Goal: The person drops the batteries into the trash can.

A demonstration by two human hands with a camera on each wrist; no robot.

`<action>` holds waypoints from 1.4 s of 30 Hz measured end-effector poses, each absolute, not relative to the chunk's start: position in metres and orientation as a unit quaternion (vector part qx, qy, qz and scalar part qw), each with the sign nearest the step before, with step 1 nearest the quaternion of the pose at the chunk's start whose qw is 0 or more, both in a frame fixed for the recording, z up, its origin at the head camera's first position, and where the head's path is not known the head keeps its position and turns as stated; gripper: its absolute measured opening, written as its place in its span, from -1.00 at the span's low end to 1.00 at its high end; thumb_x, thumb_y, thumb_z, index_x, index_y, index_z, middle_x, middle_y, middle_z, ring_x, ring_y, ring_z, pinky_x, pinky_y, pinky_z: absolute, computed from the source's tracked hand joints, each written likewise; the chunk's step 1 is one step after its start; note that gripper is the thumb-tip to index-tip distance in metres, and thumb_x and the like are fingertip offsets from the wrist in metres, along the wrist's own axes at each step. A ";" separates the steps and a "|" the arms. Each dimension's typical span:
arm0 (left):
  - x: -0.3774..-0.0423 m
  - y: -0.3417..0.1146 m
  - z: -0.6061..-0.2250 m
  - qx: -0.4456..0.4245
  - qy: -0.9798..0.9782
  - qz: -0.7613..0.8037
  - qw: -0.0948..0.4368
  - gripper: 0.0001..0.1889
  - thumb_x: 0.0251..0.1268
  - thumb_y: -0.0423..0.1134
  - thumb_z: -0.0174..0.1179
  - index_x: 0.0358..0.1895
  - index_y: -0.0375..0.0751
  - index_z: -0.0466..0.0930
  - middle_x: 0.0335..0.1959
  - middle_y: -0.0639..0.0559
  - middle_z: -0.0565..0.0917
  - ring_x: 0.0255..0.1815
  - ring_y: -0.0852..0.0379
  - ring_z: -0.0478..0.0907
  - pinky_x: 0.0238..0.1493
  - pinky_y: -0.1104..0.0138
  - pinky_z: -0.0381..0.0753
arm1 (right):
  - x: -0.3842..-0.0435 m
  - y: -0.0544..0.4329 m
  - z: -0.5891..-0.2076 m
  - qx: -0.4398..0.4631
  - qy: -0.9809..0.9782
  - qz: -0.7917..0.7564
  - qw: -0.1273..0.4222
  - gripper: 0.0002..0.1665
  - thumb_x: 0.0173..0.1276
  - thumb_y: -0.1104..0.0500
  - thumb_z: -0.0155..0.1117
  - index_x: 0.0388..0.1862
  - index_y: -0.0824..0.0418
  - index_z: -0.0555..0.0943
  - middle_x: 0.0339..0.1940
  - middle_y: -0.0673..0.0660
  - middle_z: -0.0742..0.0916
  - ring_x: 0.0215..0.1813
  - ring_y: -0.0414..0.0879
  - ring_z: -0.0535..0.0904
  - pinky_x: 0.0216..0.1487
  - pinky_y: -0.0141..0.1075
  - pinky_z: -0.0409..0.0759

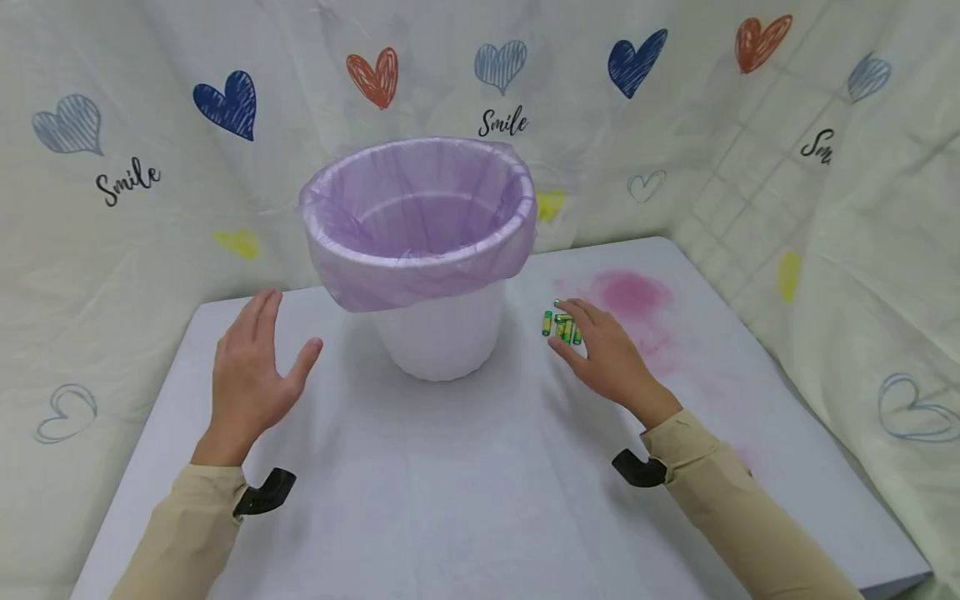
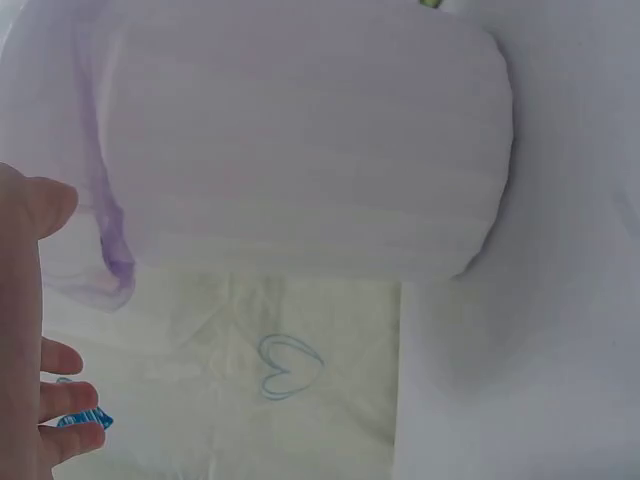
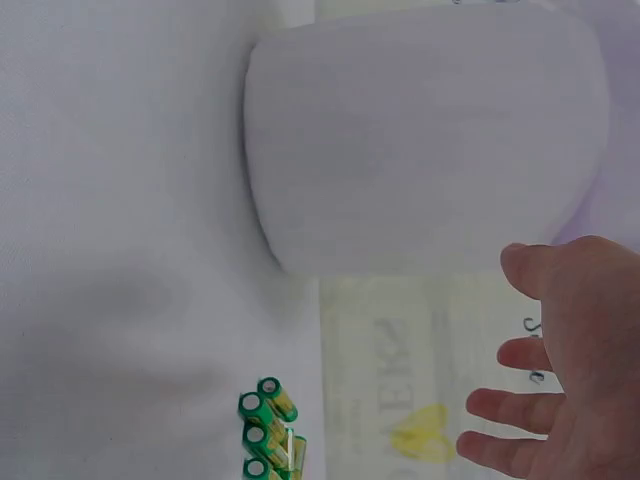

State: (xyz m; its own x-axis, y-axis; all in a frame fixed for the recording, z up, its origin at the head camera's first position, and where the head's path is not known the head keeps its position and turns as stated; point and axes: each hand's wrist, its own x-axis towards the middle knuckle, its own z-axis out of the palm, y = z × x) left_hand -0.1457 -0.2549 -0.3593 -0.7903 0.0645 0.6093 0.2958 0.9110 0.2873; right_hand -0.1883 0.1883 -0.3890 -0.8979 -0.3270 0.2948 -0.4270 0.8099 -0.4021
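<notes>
Okay so, seen from the head camera, there's a white bin (image 1: 442, 337) standing upright on the tabletop (image 1: 450, 500), with a purple liner (image 1: 337, 275) folded down over its rim. Take the bin as the middle of the clock: a little bunch of green-and-yellow batteries (image 1: 567, 331) lies around 4 o'clock, one of them slightly apart at the bunch's own 9. Can't really count them.

Both hands are empty. The right hand (image 1: 611, 358) is also about 4 o'clock, just past the batteries, fingers and thumb spread; the right wrist view shows it apart from them. The left hand (image 1: 251, 375) is out at 8 o'clock, fingers pretty straight, thumb wide, not touching the bin. There's a pink stain (image 1: 633, 296) around 3 and a heart-print curtain (image 1: 435, 25) up at 12.
</notes>
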 end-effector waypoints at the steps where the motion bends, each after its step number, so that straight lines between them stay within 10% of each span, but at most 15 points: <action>1: -0.146 -0.254 -0.358 -0.100 -0.923 -0.192 0.317 -0.22 0.17 0.05 0.17 0.42 -0.27 0.24 0.42 -0.22 0.33 0.39 -0.25 0.27 0.20 -0.30 0.26 | -0.188 0.189 -0.389 0.198 -0.945 0.238 0.107 -0.30 0.38 -0.05 0.18 0.40 0.22 0.31 0.41 0.27 0.41 0.40 0.23 0.32 0.43 0.16 0.21; 14: -0.156 -0.245 -0.328 -0.119 -0.893 -0.229 0.369 -0.27 0.22 0.10 0.10 0.40 -0.24 0.29 0.43 -0.16 0.34 0.41 -0.20 0.31 0.05 -0.29 0.32 | -0.188 0.192 -0.399 0.179 -0.937 0.280 0.111 -0.34 0.41 -0.02 0.17 0.43 0.10 0.28 0.42 0.21 0.41 0.38 0.15 0.36 0.35 0.12 0.35; 23: -0.165 -0.238 -0.317 -0.167 -0.861 -0.270 0.397 -0.26 0.28 0.25 0.01 0.37 -0.22 0.35 0.42 -0.13 0.37 0.44 -0.13 0.29 0.40 -0.07 0.29 | -0.189 0.191 -0.401 0.173 -0.928 0.308 0.117 -0.37 0.40 0.02 0.18 0.40 0.11 0.31 0.41 0.19 0.41 0.43 0.13 0.31 0.40 0.10 0.29; 42: -0.185 -0.215 -0.296 -0.179 -0.817 -0.332 0.437 -0.31 0.31 0.24 0.02 0.26 -0.26 0.46 0.34 -0.11 0.47 0.40 -0.03 0.36 0.43 0.06 0.32 | -0.198 0.206 -0.415 0.127 -0.931 0.318 0.128 -0.36 0.37 0.13 0.22 0.38 0.23 0.30 0.39 0.26 0.43 0.44 0.17 0.29 0.39 0.16 0.25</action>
